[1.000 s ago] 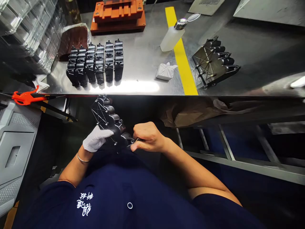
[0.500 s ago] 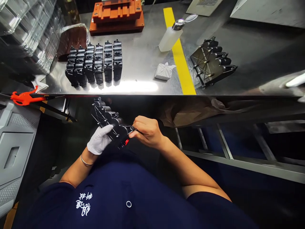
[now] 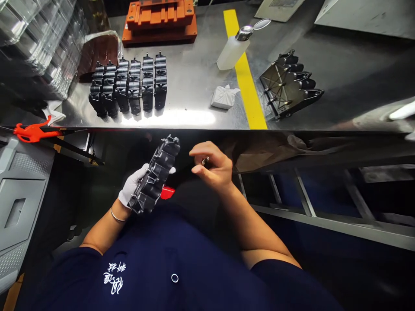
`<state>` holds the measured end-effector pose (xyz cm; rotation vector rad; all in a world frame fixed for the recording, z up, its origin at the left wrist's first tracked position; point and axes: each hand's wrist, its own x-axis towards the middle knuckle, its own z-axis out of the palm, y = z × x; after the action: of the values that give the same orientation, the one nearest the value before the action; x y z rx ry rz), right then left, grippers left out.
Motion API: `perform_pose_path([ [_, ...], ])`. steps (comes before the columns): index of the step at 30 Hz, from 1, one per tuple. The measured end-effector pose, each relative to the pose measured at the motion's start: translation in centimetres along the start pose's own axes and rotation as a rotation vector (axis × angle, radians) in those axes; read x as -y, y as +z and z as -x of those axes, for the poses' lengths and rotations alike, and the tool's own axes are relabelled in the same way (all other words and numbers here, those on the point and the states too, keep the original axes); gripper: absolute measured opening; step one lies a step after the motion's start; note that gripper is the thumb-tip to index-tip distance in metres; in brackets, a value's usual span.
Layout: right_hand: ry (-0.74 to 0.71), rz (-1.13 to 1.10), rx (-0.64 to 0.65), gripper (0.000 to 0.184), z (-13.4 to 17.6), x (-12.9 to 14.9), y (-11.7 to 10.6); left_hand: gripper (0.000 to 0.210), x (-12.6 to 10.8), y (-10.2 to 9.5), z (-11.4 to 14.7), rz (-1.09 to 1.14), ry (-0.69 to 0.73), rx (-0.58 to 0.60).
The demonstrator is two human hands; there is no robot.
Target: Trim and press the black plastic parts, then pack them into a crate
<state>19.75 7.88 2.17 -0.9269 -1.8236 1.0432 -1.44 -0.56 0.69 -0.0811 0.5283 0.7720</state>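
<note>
In my gloved left hand (image 3: 132, 185) is a black ribbed plastic part (image 3: 154, 175), held tilted below the bench edge with its row of rounded humps towards me. White glove fingertips show at its far side. Just under it a red object (image 3: 167, 192) is partly visible; what it is I cannot tell. My bare right hand (image 3: 214, 166) hovers to the right, apart from the part. Its thumb and forefinger are parted, while the other fingers curl round something small with a metallic glint, mostly hidden.
Several similar black parts (image 3: 129, 88) stand in a row on the metal bench (image 3: 191, 95). Another part (image 3: 290, 86) lies right of the yellow stripe (image 3: 248, 86). A white bottle (image 3: 231, 52), a small white packet (image 3: 225, 97), an orange fixture (image 3: 158, 21) and red-handled cutters (image 3: 35, 131) are also around.
My left hand has turned the black part so its humped side faces me. My right hand has drawn away from it to the right, its thumb and forefinger parting.
</note>
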Motion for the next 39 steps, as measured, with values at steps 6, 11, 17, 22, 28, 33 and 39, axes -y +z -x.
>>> perform_pose_path([
  [6,0.189,-0.201,0.194,0.072,-0.3,-0.6,-0.8,0.046,0.0,-0.4,-1.2,-0.230,-0.177,-0.057],
  [11,0.270,-0.160,0.032,0.059,0.0,-1.2,-1.7,0.024,-0.2,-1.8,-1.7,-0.371,0.041,-0.240],
  [17,0.343,-0.045,-0.205,0.051,0.4,-1.2,-0.1,0.017,-0.6,-1.1,-0.8,-0.418,0.435,-0.224],
  [22,0.409,-0.224,0.038,0.051,1.0,0.4,2.4,0.025,0.2,0.2,-1.4,-0.274,0.611,-0.255],
  [28,0.383,-0.224,0.155,0.035,0.7,0.6,1.8,0.034,0.1,0.8,-1.6,-0.035,0.567,-0.301],
  [33,0.313,-0.142,0.178,0.031,0.5,0.7,1.6,0.034,0.3,1.0,-1.9,0.196,0.417,-0.322],
  [39,-0.013,0.172,0.072,0.027,0.7,0.5,2.6,0.035,0.3,0.5,-2.2,0.327,0.370,-0.324],
])
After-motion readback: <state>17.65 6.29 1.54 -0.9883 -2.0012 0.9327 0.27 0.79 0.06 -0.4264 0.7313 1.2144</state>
